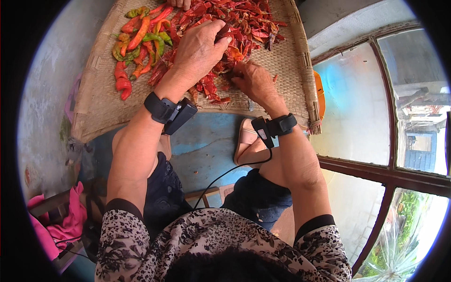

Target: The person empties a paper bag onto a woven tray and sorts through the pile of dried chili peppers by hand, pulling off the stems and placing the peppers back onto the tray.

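Dried red chilli peppers [199, 89] lie heaped on a flat woven bamboo tray [103, 105]. Over the heap, my left hand [199, 49] is curled with its thumb and forefinger close around a dark red dried chilli [223, 32]. My right hand [256, 81] rests low at the heap's near right side, fingers bent into the chillies; its fingertips are partly hidden, and what they pinch does not show. Fresher orange, red and green peppers [140, 40] form a separate pile left of my left hand.
Another person's hand [180, 3] reaches in at the tray's far side. A paned window [354, 103] stands close on the right, a bare wall [47, 122] on the left. Pink cloth [68, 221] hangs at lower left. A cable [225, 175] runs from my right wristband.
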Available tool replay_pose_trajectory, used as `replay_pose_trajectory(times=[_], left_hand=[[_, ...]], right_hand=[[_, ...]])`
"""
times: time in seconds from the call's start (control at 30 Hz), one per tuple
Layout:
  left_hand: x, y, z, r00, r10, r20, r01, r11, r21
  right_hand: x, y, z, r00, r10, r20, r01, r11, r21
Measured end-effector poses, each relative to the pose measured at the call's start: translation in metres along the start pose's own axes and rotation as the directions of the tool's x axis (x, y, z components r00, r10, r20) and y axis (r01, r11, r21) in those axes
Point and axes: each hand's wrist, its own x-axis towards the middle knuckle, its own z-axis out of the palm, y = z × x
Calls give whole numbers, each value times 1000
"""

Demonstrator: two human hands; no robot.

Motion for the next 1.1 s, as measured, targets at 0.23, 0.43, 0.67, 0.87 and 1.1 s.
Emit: replay_pose_trajectory(times=[0.23,0.43,0.67,0.87,1.1], left_hand=[[-2,-2,-8,999,-39,-16,38,999,-19],[-4,-8,-4,1000,-8,-10,9,999,54],[-2,-7,5,1000,1,7,-1,998,67],[1,-14,9,1000,0,16,-1,998,66],[8,-12,-3,999,-48,1,48,999,11]], right_hand=[[1,11,-22,986,133,-101,-88,928,362],[-19,40,-51,910,345,-230,-202,853,482],[-68,99,-95,640,339,-689,-311,935,171],[-92,111,-93,632,294,-717,-628,736,-252],[-39,-18,-42,984,-121,-134,150,959,241]])
